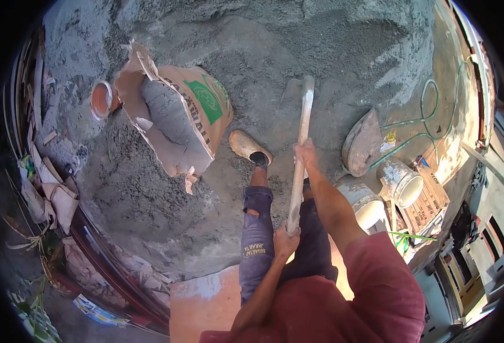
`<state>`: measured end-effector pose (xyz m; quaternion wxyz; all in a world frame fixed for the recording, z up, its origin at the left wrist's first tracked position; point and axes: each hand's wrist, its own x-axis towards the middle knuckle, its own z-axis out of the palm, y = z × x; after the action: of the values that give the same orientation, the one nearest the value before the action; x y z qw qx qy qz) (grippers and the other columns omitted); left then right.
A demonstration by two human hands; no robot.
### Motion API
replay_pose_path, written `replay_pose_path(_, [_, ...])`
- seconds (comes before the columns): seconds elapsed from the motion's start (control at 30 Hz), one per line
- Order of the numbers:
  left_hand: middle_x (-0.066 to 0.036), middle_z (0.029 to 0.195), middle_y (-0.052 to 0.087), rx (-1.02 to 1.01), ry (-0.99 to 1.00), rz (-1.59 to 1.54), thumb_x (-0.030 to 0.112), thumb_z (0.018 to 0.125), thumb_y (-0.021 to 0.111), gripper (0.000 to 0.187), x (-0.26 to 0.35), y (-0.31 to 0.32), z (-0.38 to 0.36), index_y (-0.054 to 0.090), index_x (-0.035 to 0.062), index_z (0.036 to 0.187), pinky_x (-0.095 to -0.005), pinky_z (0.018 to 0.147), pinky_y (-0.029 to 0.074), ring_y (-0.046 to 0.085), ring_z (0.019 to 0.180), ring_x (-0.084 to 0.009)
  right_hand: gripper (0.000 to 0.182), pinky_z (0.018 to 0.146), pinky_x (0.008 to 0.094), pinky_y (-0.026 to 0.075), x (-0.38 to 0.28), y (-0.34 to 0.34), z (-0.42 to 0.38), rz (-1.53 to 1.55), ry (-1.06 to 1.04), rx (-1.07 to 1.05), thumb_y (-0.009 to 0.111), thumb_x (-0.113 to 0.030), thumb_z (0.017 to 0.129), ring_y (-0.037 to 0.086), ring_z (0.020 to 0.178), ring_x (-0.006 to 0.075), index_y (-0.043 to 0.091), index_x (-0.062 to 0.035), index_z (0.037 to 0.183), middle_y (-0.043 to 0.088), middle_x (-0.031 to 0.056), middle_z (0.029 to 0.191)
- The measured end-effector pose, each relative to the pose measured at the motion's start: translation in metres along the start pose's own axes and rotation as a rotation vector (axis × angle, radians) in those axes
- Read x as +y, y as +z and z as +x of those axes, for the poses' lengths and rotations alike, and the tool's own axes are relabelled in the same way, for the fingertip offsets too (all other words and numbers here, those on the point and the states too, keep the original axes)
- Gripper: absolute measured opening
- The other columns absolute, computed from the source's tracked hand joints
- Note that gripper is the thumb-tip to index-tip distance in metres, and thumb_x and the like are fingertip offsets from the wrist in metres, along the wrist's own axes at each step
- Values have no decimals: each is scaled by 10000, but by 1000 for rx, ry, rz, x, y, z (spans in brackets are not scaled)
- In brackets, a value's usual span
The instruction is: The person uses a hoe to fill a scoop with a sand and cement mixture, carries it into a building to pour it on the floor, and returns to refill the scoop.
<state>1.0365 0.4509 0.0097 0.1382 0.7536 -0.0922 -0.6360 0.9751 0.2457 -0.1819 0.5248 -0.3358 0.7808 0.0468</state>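
Note:
A long wooden-handled hoe (301, 166) slants up from my body over grey sandy mix (252, 86). Near the handle's lower end, my left hand (287, 242) is wrapped round it. Higher up, my right hand (305, 153) grips the same handle. The hoe's blade (291, 89), at the far end, is grey with mix and partly buried or hidden. Left of the handle stands a torn brown paper sack (220, 114), open at the top, with grey powder (172, 111) inside. My shoe (246, 146) is planted in the mix between sack and handle.
An orange bucket (101, 100) lies beyond the sack. To the right are a mix-crusted pointed container (362, 143), white buckets (402, 182), a green hose (429, 120) and flattened cardboard (432, 197). Planks and scraps (63, 200) line the left edge.

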Motion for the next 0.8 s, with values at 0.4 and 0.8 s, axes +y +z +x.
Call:
replay_pose_path(0.4, [-245, 880, 639, 178, -10, -2, 220, 741, 674, 353, -3, 39, -56, 587, 14, 1015, -448, 772, 477, 621, 870, -402, 173, 401, 377, 461, 52, 4, -17, 203, 84, -165, 548, -101, 750, 526, 468, 223, 480, 3, 869, 493, 99, 632])
replay_pose_path(0.8, [-11, 705, 503, -403, -98, -1157, 109, 845, 574, 207, 150, 125, -81, 497, 33, 1022, -266, 478, 442, 495, 546, -114, 132, 422, 324, 420, 33, -125, 60, 518, 105, -706, 610, 2, 737, 470, 448, 193, 483, -35, 748, 473, 78, 580])
